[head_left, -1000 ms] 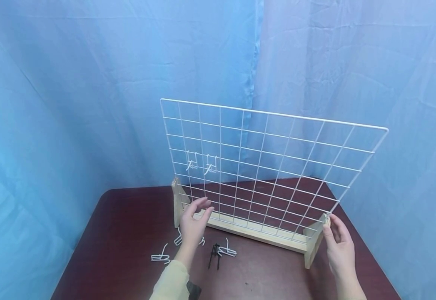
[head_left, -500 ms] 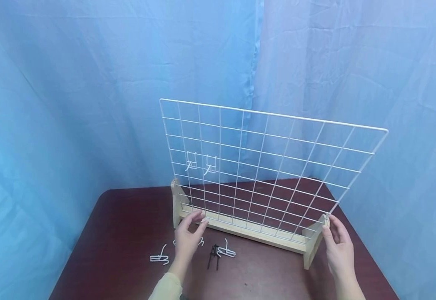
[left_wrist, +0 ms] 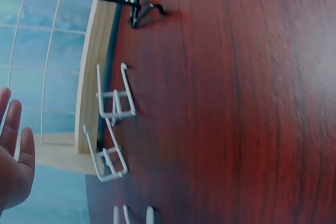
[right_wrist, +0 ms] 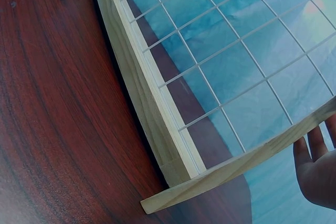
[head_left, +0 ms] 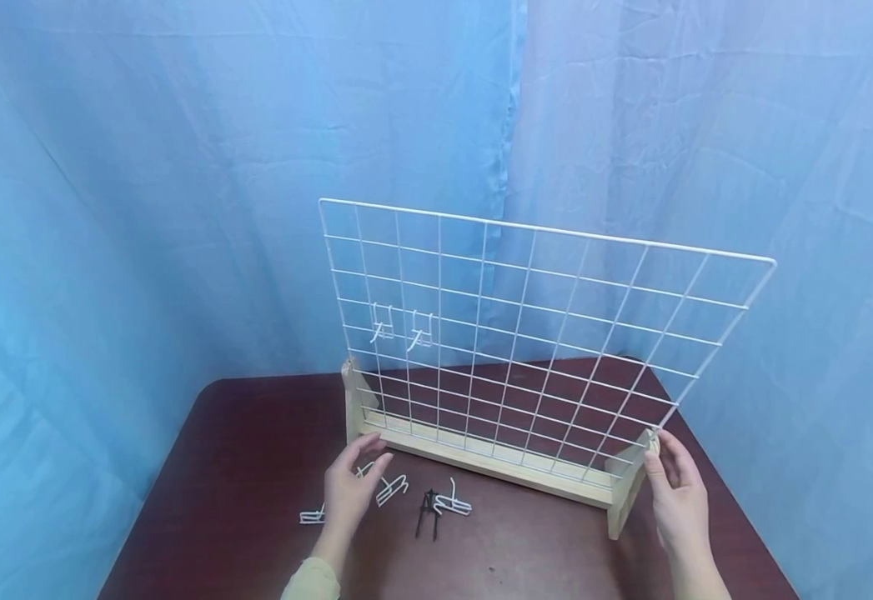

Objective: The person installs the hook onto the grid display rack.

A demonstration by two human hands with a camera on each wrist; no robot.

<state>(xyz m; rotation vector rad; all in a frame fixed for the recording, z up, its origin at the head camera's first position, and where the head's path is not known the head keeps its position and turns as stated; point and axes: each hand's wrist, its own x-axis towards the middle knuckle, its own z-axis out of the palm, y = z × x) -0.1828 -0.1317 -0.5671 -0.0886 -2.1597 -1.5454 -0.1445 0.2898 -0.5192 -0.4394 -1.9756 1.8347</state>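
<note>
A white wire grid (head_left: 511,364) stands upright in a wooden base (head_left: 496,467). Two white hooks (head_left: 422,336) hang on its left part. My right hand (head_left: 679,492) grips the top of the base's right end piece (head_left: 626,492), thumb in front; in the right wrist view the hand (right_wrist: 317,169) is at the end piece (right_wrist: 236,169). Just in front of the base's left end, my left hand (head_left: 349,487) holds nothing, its fingers loosely bent and apart from the thumb. Loose white hooks (head_left: 392,490) lie beside and partly behind it; the left wrist view shows white hooks (left_wrist: 116,95) near the hand (left_wrist: 16,161).
On the dark red table (head_left: 541,558), a black hook (head_left: 428,512) lies against a white hook (head_left: 454,502) in front of the base. One more white hook (head_left: 312,517) is left of my left hand. Blue curtains (head_left: 218,183) hang behind and at both sides.
My left hand has moved down and left, away from the grid's lower part, uncovering a loose white hook. My right hand has stayed on the end piece.
</note>
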